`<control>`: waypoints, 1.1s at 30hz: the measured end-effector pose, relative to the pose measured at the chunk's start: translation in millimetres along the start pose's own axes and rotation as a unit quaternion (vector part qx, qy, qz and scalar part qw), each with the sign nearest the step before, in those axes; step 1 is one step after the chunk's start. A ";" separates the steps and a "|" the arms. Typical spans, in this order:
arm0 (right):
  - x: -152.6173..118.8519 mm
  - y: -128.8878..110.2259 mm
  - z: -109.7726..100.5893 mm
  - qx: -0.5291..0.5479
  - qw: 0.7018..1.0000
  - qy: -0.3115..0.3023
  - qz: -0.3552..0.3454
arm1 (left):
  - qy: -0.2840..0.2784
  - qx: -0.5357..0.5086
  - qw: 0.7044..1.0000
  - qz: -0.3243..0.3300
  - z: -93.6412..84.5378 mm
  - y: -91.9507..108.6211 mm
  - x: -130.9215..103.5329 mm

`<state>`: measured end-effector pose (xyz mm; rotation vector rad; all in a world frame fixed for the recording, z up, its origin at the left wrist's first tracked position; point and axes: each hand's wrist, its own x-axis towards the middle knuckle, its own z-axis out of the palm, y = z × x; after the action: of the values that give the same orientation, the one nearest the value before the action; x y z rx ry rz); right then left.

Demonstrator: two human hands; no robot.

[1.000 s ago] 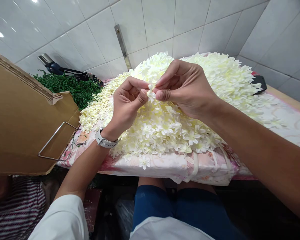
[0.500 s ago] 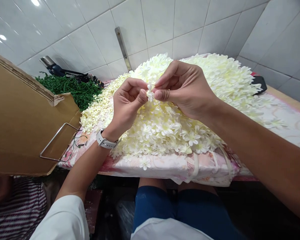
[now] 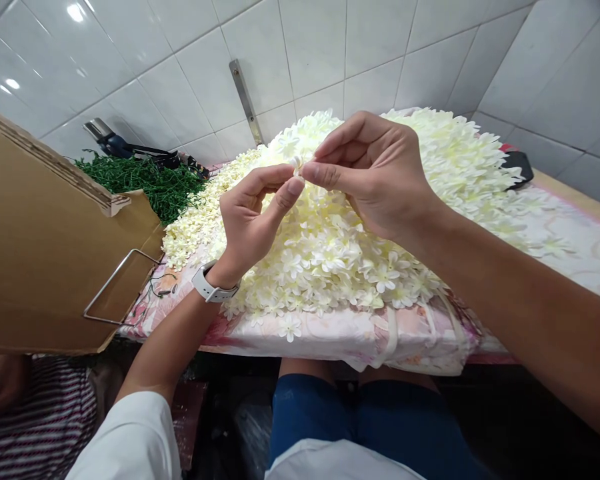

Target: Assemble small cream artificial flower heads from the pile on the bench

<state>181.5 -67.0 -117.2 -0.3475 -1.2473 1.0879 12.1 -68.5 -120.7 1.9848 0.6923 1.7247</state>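
Observation:
Above a big heap of white and pale yellow artificial flowers (image 3: 325,253), my two hands meet at the fingertips. My left hand (image 3: 255,213), with a white watch on the wrist, pinches a small white flower piece (image 3: 297,165) between thumb and forefinger. From the right, my right hand (image 3: 375,173) pinches the same piece at its other side. The fingers partly cover the piece, so its shape is hard to make out. One loose flower (image 3: 290,327) lies near the front edge of the table cover.
Smaller cream flowers (image 3: 185,237) and green plastic stems (image 3: 140,183) are piled at the left, beside a cardboard box (image 3: 45,247) and a metal wire loop (image 3: 110,287). A black object (image 3: 519,168) lies at the right back. Another person's striped clothing (image 3: 40,420) shows at the lower left.
My right hand has risen slightly and its fingertips have shifted a little. The left thumb has moved slightly, and the small white piece has turned and is more covered by the fingers.

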 end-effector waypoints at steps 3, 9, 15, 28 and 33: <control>0.0 0.8 -0.2 -0.001 1.000 0.002 -0.002 | -0.003 -0.004 1.000 -0.008 -2.0 -3.3 1.5; 0.5 0.5 1.6 -0.015 1.000 0.015 -0.016 | 0.005 -0.023 1.000 -0.016 -1.0 -5.2 2.7; 2.7 3.3 -1.1 -0.033 0.998 0.041 -0.038 | 0.009 -0.035 0.999 -0.025 -2.6 -5.6 3.4; 6.2 4.9 -6.6 -0.113 0.989 0.047 -0.084 | 0.008 -0.086 0.992 -0.095 -13.8 -14.7 11.5; 10.1 5.5 -7.4 -0.062 0.995 0.062 -0.049 | 0.018 -0.086 0.993 -0.079 -16.0 -18.0 13.7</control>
<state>184.7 -53.7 -118.0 -0.4366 -1.2119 0.8938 -4.0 -46.1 -118.7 1.7394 0.6692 1.6688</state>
